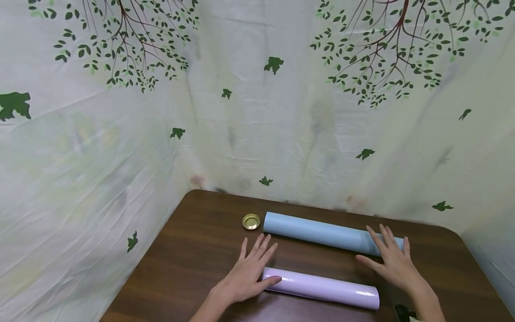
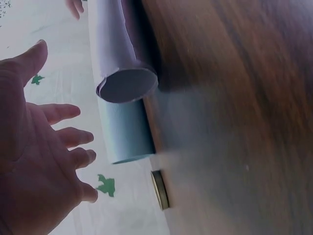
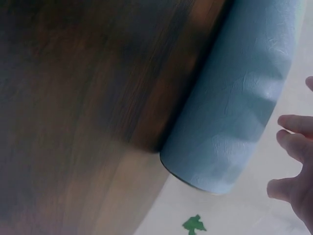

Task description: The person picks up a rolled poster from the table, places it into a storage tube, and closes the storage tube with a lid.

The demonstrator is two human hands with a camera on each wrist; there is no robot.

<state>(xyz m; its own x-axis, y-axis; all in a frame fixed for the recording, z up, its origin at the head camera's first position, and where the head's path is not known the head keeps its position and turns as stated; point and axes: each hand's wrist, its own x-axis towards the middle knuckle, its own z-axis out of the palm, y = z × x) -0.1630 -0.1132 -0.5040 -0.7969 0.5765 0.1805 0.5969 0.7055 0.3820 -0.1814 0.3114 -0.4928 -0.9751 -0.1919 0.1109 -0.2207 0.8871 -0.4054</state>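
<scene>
A glossy lilac roll [image 1: 322,286] lies across the near part of the table; its hollow end [image 2: 128,85] shows in the left wrist view. My left hand [image 1: 248,273] is over its left end with fingers spread and nothing gripped. Farther back lies a light blue roll [image 1: 318,230], its surface slightly wrinkled in the right wrist view. My right hand [image 1: 394,264], fingers spread as well, hovers at the blue roll's right end. In the right wrist view a gap shows between those fingers [image 3: 293,142] and the roll.
A small round gold lid [image 1: 251,222] sits beside the blue roll's left end. The brown wooden table [image 1: 193,250] has rounded back corners. Behind it hangs a pale cloth [image 1: 249,147] printed with branches and green leaves. A dark object [image 1: 402,312] shows by the right forearm.
</scene>
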